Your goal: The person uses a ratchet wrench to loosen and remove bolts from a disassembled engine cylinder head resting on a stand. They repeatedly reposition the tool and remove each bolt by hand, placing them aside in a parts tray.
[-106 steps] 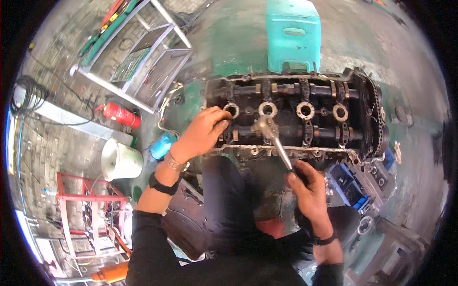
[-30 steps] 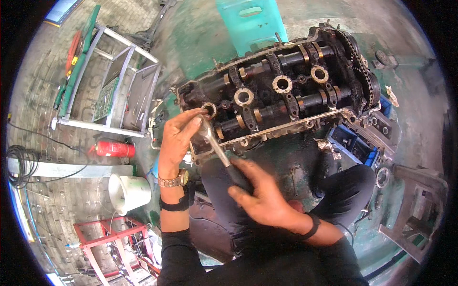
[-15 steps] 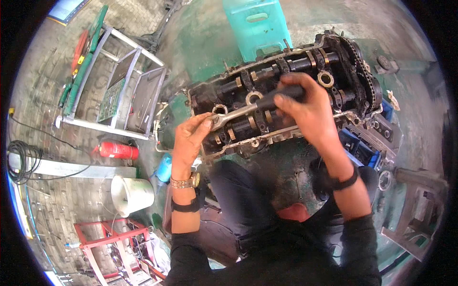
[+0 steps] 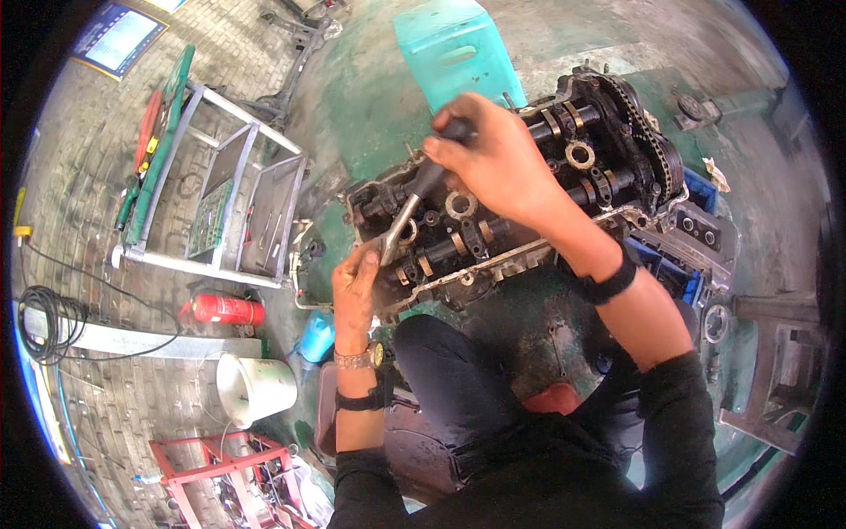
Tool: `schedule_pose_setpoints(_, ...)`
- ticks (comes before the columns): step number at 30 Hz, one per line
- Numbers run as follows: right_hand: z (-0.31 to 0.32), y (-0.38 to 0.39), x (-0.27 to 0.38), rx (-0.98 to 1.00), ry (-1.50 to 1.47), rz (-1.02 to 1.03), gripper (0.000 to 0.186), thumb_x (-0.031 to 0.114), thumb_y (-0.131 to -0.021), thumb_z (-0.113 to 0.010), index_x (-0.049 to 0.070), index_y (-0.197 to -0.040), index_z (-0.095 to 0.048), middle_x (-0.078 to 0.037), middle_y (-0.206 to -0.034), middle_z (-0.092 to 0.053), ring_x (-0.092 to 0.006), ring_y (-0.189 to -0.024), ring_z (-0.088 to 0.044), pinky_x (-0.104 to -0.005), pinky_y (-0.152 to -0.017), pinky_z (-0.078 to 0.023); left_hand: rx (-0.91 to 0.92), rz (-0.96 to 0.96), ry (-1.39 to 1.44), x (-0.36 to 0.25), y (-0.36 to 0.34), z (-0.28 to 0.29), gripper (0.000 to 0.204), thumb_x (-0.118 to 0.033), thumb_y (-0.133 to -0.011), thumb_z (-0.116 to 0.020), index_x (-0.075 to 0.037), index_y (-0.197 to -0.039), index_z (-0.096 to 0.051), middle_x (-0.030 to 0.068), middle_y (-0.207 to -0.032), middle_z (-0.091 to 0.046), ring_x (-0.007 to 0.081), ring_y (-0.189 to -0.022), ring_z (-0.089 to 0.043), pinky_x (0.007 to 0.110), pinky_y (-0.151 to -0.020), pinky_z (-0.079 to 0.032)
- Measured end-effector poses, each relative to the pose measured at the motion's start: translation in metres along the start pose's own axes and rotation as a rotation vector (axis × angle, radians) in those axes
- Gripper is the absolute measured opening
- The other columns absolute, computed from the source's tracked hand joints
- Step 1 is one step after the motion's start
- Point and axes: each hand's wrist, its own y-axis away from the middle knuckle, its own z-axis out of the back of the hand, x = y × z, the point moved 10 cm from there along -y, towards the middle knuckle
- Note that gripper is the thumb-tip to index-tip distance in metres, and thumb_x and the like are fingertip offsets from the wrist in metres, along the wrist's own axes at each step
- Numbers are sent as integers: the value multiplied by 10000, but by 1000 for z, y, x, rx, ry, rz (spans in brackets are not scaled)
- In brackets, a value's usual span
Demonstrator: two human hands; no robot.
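One engine cylinder head [image 4: 529,203], one ratchet wrench [image 4: 414,198], two hands, one red extinguisher [image 4: 220,309], one white bucket [image 4: 256,388].

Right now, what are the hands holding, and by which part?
The right hand grips a ratchet wrench by its dark handle end. The left hand steadies the wrench's head end, down at the engine cylinder head.

Cylinder head [image 4: 529,203]: cast metal, oily, dull; ratchet wrench [image 4: 407,210]: bright steel shank, black matt grip; stool [image 4: 454,48]: smooth teal plastic; bucket [image 4: 256,388]: white plastic; floor [image 4: 106,388]: rough brick.
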Motion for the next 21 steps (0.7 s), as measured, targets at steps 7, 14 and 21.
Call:
schedule_pose_setpoints(7,20,118,-22,-181,-192,-230,292,139,-850,-714,-13,-1012,-523,-146,-964,-602,-207,-868,-598,-348,-777,-504,-21,-31,0,-10,1,-5,420,-340,-949,-660,45,-1113,-700,46,-960,-704,127,-901,-606,275,-852,-463)
schedule_pose_setpoints(14,-46,195,-16,89,-400,-375,361,-61,-894,-619,11,-1137,-362,-181,-1264,-466,-245,-1071,-621,-364,-913,-531,139,25,94,-12,-14,-11,342,-264,-932,-692,35,-1099,-708,30,-940,-714,95,-860,-609,249,-822,-468)
schedule_pose_setpoints(21,-102,219,-20,158,-438,-388,624,115,-890,-675,-65,-1360,-305,-307,-1139,-614,-386,-1075,-645,-427,-942,-490,250,81,33,-14,-21,-15,352,-279,-911,-717,29,-1080,-712,-3,-898,-696,70,-827,-585,226,-784,-448)
